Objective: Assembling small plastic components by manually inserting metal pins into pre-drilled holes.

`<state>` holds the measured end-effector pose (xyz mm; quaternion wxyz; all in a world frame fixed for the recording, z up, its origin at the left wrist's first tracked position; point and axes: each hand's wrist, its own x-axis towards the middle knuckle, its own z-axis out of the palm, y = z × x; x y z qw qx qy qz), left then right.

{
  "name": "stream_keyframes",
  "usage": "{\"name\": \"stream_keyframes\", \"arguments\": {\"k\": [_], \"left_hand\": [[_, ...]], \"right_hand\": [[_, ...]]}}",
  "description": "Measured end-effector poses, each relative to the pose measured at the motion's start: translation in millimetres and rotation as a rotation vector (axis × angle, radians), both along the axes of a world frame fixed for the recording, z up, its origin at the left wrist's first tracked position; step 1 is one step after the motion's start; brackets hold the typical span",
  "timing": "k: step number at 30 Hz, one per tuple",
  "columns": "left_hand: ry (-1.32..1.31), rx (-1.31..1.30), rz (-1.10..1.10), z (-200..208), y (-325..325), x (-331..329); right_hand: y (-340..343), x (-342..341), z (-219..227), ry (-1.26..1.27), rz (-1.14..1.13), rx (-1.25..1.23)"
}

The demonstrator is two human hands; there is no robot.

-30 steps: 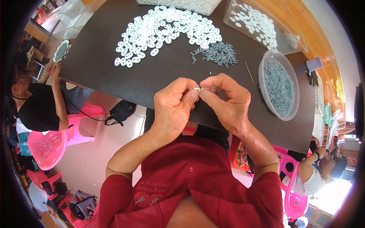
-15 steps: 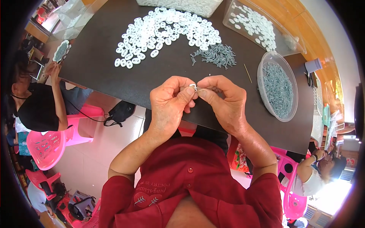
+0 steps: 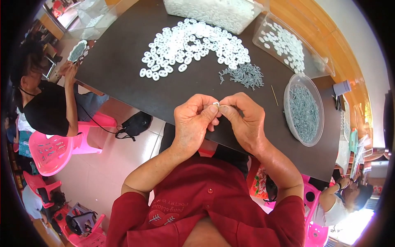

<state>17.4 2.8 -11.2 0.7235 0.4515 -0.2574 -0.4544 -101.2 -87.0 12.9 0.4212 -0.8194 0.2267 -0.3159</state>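
In the head view, the left hand pinched a white piece above the near side of the table; the right hand met it, its hold unclear; it seemed unfinished, with loose pieces and grey pins beyond apparently left.

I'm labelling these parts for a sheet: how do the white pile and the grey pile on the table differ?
The white pile spreads in a wide arc; the grey pile is a smaller, compact heap. The white pile's pieces are broad ovals with dark spots; the grey pile's are thin and rod-like. Both lie loose on the dark table.
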Motion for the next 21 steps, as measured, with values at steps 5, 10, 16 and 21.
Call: {"name": "stream_keyframes", "arguments": {"k": [5,10,16,21], "left_hand": [[0.049,-0.049,0.066,1,7,18],[0.063,-0.05,0.13,2,20,24],[0.06,-0.053,0.168,3,20,32],[0.071,-0.033,0.174,1,20,34]], "right_hand": [[-26,22,13,0.001,-0.024,-0.14],[-46,81,-2,0.089,0.077,-0.481],[-52,118,-26,0.181,0.014,-0.807],[-47,113,-23,0.202,0.04,-0.772]]}}
